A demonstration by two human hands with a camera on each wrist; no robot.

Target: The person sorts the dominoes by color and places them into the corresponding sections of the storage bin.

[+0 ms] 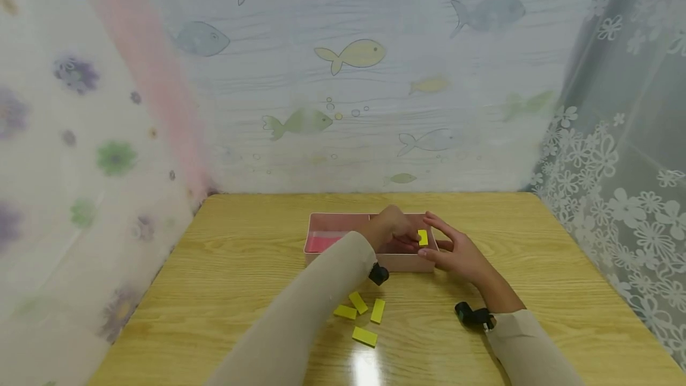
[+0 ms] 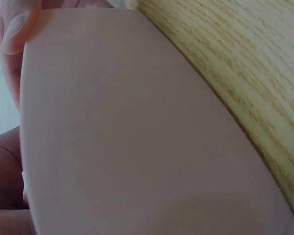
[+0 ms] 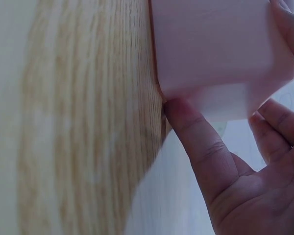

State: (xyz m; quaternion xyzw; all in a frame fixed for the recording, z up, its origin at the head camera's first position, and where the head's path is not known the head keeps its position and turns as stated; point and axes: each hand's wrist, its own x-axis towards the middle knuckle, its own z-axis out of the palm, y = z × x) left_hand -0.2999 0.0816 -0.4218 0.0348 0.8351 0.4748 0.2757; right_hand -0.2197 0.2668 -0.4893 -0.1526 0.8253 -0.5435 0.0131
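A pink divided box [image 1: 404, 263] sits on the wooden table. My left hand [image 1: 390, 226] reaches down into its right compartment and pinches a small yellow block [image 1: 423, 237], upright near the right end wall. Part of the left fingers is hidden in the box. Around the box's right end my right hand [image 1: 458, 255] holds on, thumb at the front corner and fingers toward the back corner. The right wrist view shows a finger [image 3: 201, 142] touching the box's lower corner. In the left wrist view, the box's outer wall [image 2: 112, 117] fills most of the picture.
Several yellow blocks [image 1: 365, 336] lie loose on the table in front of the box. A bright pink piece [image 1: 321, 243] shows in the left compartment. Patterned curtains [image 1: 364, 136] stand behind the table [image 1: 241, 255] and at both sides.
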